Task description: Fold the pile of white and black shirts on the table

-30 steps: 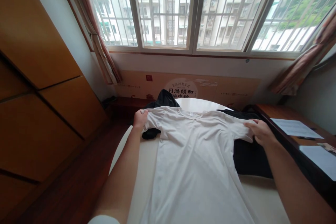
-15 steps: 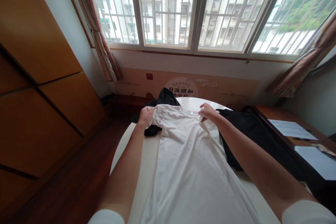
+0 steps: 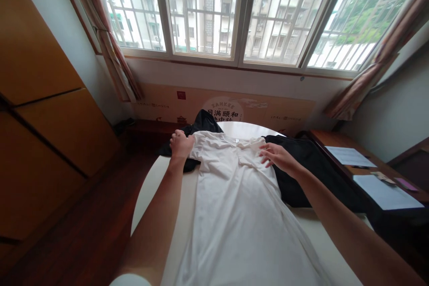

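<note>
A white T-shirt [image 3: 234, 196] lies spread lengthwise on the round white table [image 3: 147, 196], its collar toward the window and its body creased. My left hand [image 3: 181, 144] is at the shirt's left sleeve, over a black garment; its fingers are slightly bent and apart, with no cloth visibly pinched. Above the right shoulder of the shirt, my right hand [image 3: 276, 156] hovers or lightly touches with loosely spread fingers, holding nothing.
A black garment [image 3: 206, 121] is bunched at the table's far left. Another black garment [image 3: 308, 170] lies at the right. Beyond it, a wooden desk [image 3: 321, 138] carries paper sheets [image 3: 350, 156]. A wooden cabinet [image 3: 50, 129] stands left, and a barred window is ahead.
My right hand has let go of the shirt near the collar and moved right, fingers opening. My left hand has loosened from the sleeve and shifted slightly left. The view has turned a little right.
</note>
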Demonstrator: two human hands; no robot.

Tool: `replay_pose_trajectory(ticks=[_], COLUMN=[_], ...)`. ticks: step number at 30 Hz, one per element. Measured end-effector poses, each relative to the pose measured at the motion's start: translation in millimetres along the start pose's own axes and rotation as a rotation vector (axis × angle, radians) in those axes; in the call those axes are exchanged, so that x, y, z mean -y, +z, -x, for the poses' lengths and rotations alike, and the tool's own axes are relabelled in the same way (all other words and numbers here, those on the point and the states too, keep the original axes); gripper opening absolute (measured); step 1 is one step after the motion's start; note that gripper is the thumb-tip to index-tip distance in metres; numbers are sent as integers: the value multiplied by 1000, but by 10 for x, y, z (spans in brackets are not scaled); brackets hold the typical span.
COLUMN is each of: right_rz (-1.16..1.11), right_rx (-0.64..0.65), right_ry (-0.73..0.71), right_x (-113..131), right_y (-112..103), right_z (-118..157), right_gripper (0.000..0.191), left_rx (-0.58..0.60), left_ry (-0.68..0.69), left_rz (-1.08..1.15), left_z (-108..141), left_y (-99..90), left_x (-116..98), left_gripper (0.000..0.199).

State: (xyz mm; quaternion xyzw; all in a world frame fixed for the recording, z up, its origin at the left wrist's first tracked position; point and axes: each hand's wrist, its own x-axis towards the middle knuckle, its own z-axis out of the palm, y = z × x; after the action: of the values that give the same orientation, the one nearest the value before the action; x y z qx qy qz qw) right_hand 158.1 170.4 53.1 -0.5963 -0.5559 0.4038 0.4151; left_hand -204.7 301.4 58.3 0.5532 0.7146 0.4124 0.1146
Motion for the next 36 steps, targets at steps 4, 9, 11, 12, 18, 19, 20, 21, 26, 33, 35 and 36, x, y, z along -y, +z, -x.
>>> replay_pose_trajectory(ticks=[4, 9, 11, 12, 18, 19, 20, 21, 26, 33, 35, 36], right_rz=[393, 769, 822, 831, 845, 842, 839, 842, 1044, 1125, 1072, 1037], right_rx=[26, -71, -62, -54, -115, -113, -97, -74, -54, -200, -183, -169], right_ry=[82, 134, 131, 120, 129, 134, 136, 137, 80, -164, 41, 143], right_x=[-267, -654, -702, -696, -519, -520, -539, -574, -785, -561, -523, -530], right_y=[-251, -156, -42, 17, 266, 280, 286, 282, 214, 159, 126, 103], right_z=[1015, 2053, 2250, 2307, 2472, 2522, 2583, 2654, 3033, 3242, 3273, 3292], right_gripper=[46, 45, 38, 35, 18, 16, 15, 17, 14, 7, 14, 17], left_rx=[41, 605, 737, 808, 1021, 998, 961, 922, 816, 800, 788, 783], left_ry=[195, 503, 645, 703, 971, 1001, 1023, 1038, 1037, 859, 817, 805], left_rz=[2, 180, 170, 162, 136, 128, 119, 109, 112, 191, 168, 143], left_z=[255, 716, 988, 1141, 1956, 2023, 2065, 2088, 2082, 2093, 2101, 2106], left_y=[-130, -16, 135, 227, 805, 873, 925, 963, 996, 992, 983, 976], left_x=[-423, -861, -951, -973, -835, -797, -765, -740, -722, -764, -778, -784], left_gripper=[36, 30, 28, 27, 43, 46, 46, 44, 20, 19, 21, 21])
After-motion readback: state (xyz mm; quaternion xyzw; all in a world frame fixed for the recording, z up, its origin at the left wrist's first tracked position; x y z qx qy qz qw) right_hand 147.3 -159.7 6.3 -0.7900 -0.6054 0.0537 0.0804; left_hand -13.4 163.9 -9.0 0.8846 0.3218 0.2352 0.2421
